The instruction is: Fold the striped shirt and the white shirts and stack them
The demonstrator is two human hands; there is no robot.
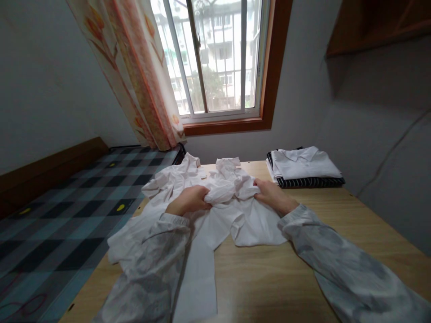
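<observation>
A crumpled white shirt [225, 184] lies bunched on the wooden table [266, 278], between my two hands. My left hand [191, 200] is closed on its left side, and my right hand [274, 195] pinches the cloth at its right side. One long strip of white fabric, perhaps a sleeve, runs down toward the table's near edge. More rumpled white cloth [168, 181] spreads to the left, behind and under my left forearm; whether it belongs to the same garment I cannot tell.
At the table's back right sits a stack of folded clothes [305, 163], white on top with black striped cloth below. To the left is a bed with a checked cover [84, 206]. A window [215, 58] and flowered curtain [134, 67] are beyond the table.
</observation>
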